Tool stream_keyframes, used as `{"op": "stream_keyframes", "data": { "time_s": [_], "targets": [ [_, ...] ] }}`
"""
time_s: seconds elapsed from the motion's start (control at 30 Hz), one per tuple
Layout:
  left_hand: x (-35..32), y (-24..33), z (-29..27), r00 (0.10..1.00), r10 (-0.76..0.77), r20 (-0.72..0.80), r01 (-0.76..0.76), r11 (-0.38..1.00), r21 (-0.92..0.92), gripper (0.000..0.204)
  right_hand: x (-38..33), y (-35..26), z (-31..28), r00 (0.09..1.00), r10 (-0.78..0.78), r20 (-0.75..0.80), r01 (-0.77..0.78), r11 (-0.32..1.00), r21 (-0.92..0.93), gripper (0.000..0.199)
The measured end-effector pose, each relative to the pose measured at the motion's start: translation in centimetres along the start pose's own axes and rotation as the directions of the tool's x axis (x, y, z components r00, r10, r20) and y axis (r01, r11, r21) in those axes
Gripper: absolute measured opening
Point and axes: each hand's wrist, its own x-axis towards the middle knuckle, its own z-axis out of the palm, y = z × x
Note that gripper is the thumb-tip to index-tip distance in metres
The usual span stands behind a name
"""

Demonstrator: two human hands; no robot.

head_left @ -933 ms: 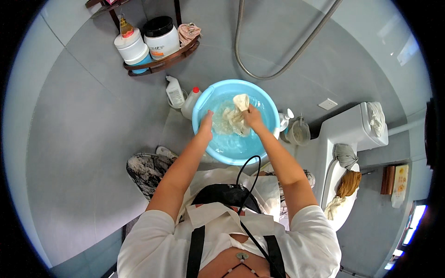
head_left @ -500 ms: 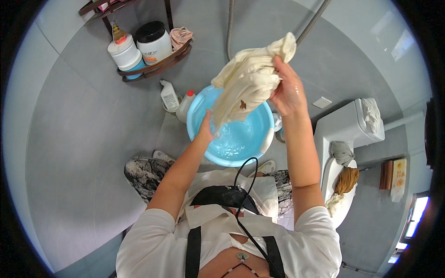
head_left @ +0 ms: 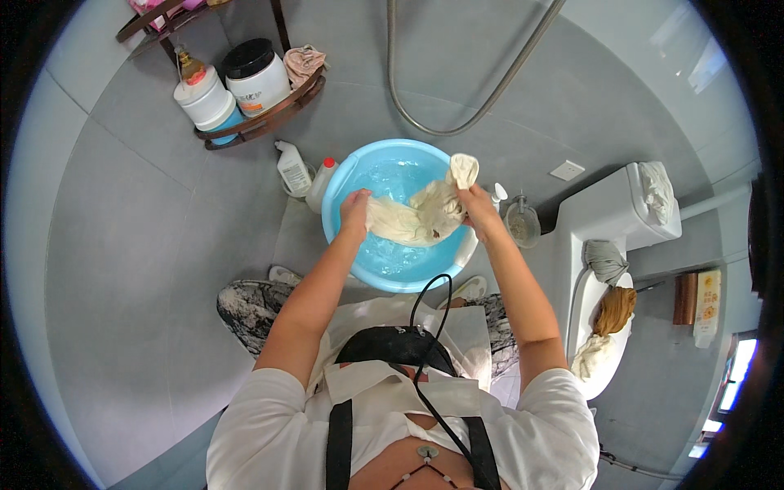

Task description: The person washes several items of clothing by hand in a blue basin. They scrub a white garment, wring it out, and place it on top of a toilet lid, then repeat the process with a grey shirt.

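Note:
A wet cream cloth garment [head_left: 406, 226] with a small brown mark hangs slack between my hands over the light blue basin [head_left: 336, 184]. My left hand [head_left: 354, 215] is closed on its left end, near the basin's left side. At the right rim, my right hand [head_left: 481, 211] grips the other end, where the fabric bunches and a loose flap sticks up past the fingers. Rippling water fills the basin below. What kind of garment it is, I cannot tell.
Left of the basin stand a white bottle [head_left: 292, 169] and a red-capped jug [head_left: 322, 186]. A corner shelf [head_left: 269, 121] holds tubs. A grey hose [head_left: 457, 131] loops above. On the right is a toilet [head_left: 600, 200] with cloths [head_left: 614, 311] laid on it.
My right hand has come down from high above the basin, lowering the garment, which now stretches sideways between both hands. My left hand has shifted slightly left.

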Motion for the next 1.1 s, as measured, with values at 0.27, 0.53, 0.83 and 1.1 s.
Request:
{"op": "stream_keyframes", "data": {
  "time_s": [0.27, 0.53, 0.83, 1.1],
  "targets": [
    [0.3, 0.1, -0.6, 0.995, -0.016, -0.103, 0.029, 0.991, 0.129, 0.040, 1.6, 2.6, 0.2, 0.883, -0.469, -0.006, 0.133, 0.262, -0.956, 0.045],
    [0.1, -1.1, -1.0, 0.991, -0.124, -0.051, 0.128, 0.989, 0.079, 0.065, 4.9, 5.0, 5.8, 0.624, -0.570, 0.534, 0.679, 0.057, -0.732, 0.072],
    [1.5, -3.7, -2.3, 0.985, -0.093, -0.144, 0.115, 0.982, 0.148, 0.065, 8.1, 8.8, 7.2, 0.940, 0.038, 0.338, 0.300, 0.378, -0.876, 0.060],
    [2.1, -4.8, -1.3, 0.989, -0.122, -0.084, 0.120, 0.992, -0.032, 0.044, 11.3, 13.5, 6.9, 0.982, -0.103, 0.158, 0.187, 0.664, -0.724, 0.049]
  ]
}}
